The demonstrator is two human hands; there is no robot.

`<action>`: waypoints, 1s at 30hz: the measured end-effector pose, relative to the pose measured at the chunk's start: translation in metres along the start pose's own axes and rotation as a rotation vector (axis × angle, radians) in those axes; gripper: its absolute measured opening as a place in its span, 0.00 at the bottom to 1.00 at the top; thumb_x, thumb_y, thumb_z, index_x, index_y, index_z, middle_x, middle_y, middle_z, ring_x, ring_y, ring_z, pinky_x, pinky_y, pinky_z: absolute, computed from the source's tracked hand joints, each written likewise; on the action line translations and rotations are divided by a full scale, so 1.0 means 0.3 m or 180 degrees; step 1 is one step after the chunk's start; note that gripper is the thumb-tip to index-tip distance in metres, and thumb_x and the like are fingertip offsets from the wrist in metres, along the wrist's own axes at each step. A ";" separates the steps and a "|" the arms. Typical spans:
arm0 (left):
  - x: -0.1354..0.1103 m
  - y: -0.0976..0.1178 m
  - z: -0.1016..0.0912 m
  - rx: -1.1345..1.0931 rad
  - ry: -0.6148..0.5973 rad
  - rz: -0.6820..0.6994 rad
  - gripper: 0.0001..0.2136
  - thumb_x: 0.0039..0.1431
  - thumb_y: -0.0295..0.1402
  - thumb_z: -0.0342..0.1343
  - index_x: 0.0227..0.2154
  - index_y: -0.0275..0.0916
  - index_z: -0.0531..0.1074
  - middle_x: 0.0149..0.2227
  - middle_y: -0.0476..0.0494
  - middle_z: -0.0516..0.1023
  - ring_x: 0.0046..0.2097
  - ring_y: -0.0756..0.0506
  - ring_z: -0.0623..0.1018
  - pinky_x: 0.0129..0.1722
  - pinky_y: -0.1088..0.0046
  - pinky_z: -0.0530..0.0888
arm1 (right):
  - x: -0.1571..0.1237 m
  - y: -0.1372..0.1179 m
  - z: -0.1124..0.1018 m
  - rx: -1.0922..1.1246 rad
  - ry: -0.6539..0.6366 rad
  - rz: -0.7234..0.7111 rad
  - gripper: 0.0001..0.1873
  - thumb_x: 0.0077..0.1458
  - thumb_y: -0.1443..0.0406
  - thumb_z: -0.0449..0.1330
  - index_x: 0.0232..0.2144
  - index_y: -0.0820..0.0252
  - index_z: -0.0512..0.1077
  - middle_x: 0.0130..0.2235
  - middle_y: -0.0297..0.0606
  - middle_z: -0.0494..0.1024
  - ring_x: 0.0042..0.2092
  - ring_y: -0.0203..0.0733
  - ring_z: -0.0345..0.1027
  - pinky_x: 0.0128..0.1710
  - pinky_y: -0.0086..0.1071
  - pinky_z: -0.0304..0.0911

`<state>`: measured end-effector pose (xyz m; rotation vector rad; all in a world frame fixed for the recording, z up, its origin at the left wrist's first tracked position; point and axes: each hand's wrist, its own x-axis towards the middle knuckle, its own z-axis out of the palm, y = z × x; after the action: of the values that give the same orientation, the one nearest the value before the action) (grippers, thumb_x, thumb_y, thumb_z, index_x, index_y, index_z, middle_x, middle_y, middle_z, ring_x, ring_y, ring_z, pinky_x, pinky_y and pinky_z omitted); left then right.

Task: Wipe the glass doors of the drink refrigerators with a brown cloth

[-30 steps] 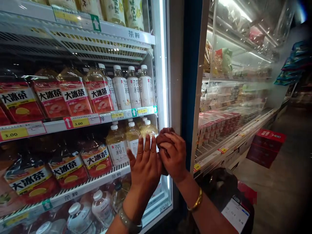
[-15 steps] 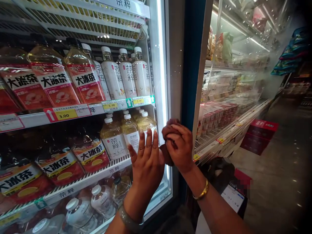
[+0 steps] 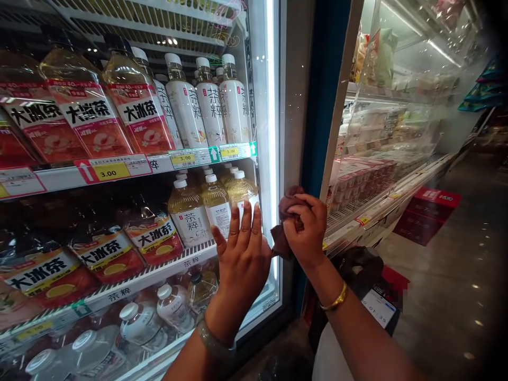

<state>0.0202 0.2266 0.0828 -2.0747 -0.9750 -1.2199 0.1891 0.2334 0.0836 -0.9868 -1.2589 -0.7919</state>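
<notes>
1. Currently my right hand (image 3: 305, 227) is clenched round a dark cloth (image 3: 281, 241) at the glass door's (image 3: 264, 296) edge; I judge this to be wiping.
2. My left hand (image 3: 242, 259), fingers spread, lies flat on the glass at the cloth's 8 o'clock.
3. Wiping leftward calls for shifting that palm.
4. Tea bottles (image 3: 190, 211) stand behind the glass at 9 o'clock, and an open chiller (image 3: 377, 174) at 2.

The head camera faces forward and down, close on left hand (image 3: 243, 259), right hand (image 3: 305, 233) and cooler door (image 3: 291, 106).
</notes>
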 end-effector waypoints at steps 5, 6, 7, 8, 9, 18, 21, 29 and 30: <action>-0.021 0.028 0.024 -0.0064 -0.0061 -0.0036 0.34 0.70 0.30 0.48 0.76 0.37 0.45 0.75 0.37 0.53 0.78 0.41 0.42 0.75 0.50 0.27 | -0.066 -0.044 -0.011 0.0091 -0.0290 -0.0064 0.11 0.54 0.73 0.60 0.37 0.53 0.74 0.50 0.38 0.76 0.55 0.48 0.70 0.57 0.48 0.69; -0.026 0.033 0.028 -0.0079 -0.0084 -0.0027 0.33 0.71 0.30 0.47 0.76 0.36 0.45 0.75 0.37 0.53 0.78 0.41 0.42 0.75 0.50 0.27 | -0.072 -0.055 -0.011 0.0143 -0.0338 -0.0149 0.11 0.55 0.74 0.60 0.37 0.53 0.75 0.51 0.38 0.76 0.56 0.47 0.70 0.58 0.47 0.69; -0.031 0.038 0.032 -0.0092 -0.0105 -0.0019 0.33 0.71 0.29 0.47 0.76 0.36 0.45 0.75 0.37 0.53 0.78 0.41 0.42 0.76 0.50 0.27 | -0.073 -0.059 -0.011 0.0193 -0.0359 -0.0214 0.12 0.56 0.74 0.60 0.38 0.53 0.75 0.51 0.37 0.76 0.56 0.47 0.70 0.58 0.47 0.69; -0.035 0.041 0.035 -0.0101 -0.0123 -0.0014 0.33 0.70 0.29 0.47 0.75 0.36 0.45 0.75 0.37 0.53 0.78 0.41 0.43 0.76 0.50 0.27 | -0.072 -0.053 -0.012 0.0227 -0.0346 -0.0229 0.12 0.56 0.74 0.60 0.38 0.52 0.75 0.51 0.37 0.75 0.57 0.47 0.69 0.59 0.47 0.69; -0.040 0.042 0.036 -0.0112 -0.0152 -0.0013 0.34 0.70 0.29 0.48 0.75 0.36 0.45 0.75 0.37 0.52 0.78 0.41 0.43 0.76 0.50 0.27 | -0.068 -0.040 -0.013 0.0235 -0.0305 -0.0181 0.12 0.56 0.74 0.61 0.39 0.52 0.75 0.52 0.37 0.75 0.57 0.47 0.69 0.59 0.47 0.69; -0.066 0.033 0.037 -0.0067 -0.0229 0.0012 0.34 0.69 0.31 0.49 0.75 0.36 0.46 0.75 0.36 0.54 0.78 0.41 0.45 0.75 0.52 0.27 | -0.070 -0.032 -0.023 0.0246 -0.0363 0.0056 0.09 0.53 0.72 0.61 0.36 0.53 0.75 0.49 0.38 0.76 0.54 0.48 0.70 0.55 0.48 0.69; -0.063 0.040 0.036 -0.0059 -0.0226 -0.0016 0.35 0.69 0.31 0.50 0.75 0.35 0.46 0.74 0.35 0.55 0.78 0.40 0.47 0.75 0.51 0.26 | -0.063 -0.058 -0.023 0.0418 -0.0461 -0.0159 0.09 0.55 0.72 0.61 0.37 0.52 0.75 0.50 0.37 0.76 0.55 0.47 0.70 0.57 0.47 0.69; -0.084 0.036 0.035 -0.0024 -0.0256 0.0042 0.38 0.67 0.31 0.52 0.76 0.33 0.44 0.75 0.35 0.54 0.78 0.40 0.45 0.76 0.50 0.29 | -0.061 0.018 -0.034 0.0151 -0.0277 0.0108 0.08 0.50 0.72 0.60 0.33 0.54 0.73 0.47 0.38 0.76 0.50 0.47 0.71 0.52 0.47 0.69; -0.084 0.036 0.037 -0.0011 -0.0217 0.0040 0.38 0.67 0.31 0.52 0.76 0.33 0.43 0.75 0.35 0.54 0.78 0.40 0.45 0.75 0.49 0.29 | -0.066 0.004 -0.033 0.0182 -0.0327 0.0077 0.08 0.51 0.72 0.61 0.33 0.54 0.74 0.47 0.38 0.77 0.50 0.47 0.71 0.53 0.47 0.69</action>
<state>0.0261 0.2206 0.0544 -2.1343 -0.9895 -1.1521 0.1910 0.2240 0.0636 -1.0051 -1.3484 -0.6901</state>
